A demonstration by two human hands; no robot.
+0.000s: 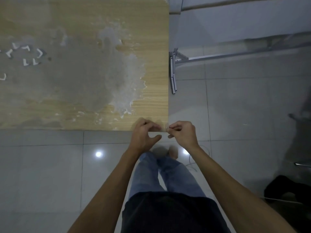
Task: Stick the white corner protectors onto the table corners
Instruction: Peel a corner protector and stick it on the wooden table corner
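White corner protector (165, 128) at the near right table corner (166, 126), just right of frame centre, small and blurred, pinched between both hands. Hard to tell whether already seated on the wood or only held against it. Left hand (146, 134) resting over the near edge of the table (84, 106), fingers curled down onto the top beside the corner, thumb spread below the edge; probably bracing the piece so it sits square while being pressed. Right hand (182, 133) coming in from the floor side, fingertips bunched tight on the corner piece, perhaps peeling a backing or pressing the outer wing home; cannot tell which. Both wrists kept close to the corner, presumably for fine control over a small sticky part.

Spare white corner protectors (25, 54) scattered at the upper left of the frame, well apart from the hands, lying loose on a grey worn patch (80, 76) of the wooden top. One more (3, 76) at the far left edge, partly cut off.

Folding metal table leg (173, 76) visible right of the tabletop, over a grey tiled floor (50, 165). Jeans (151, 174) directly below the hands, lower centre.

Judged: fitting this corner under way, several spares left for the other corners.
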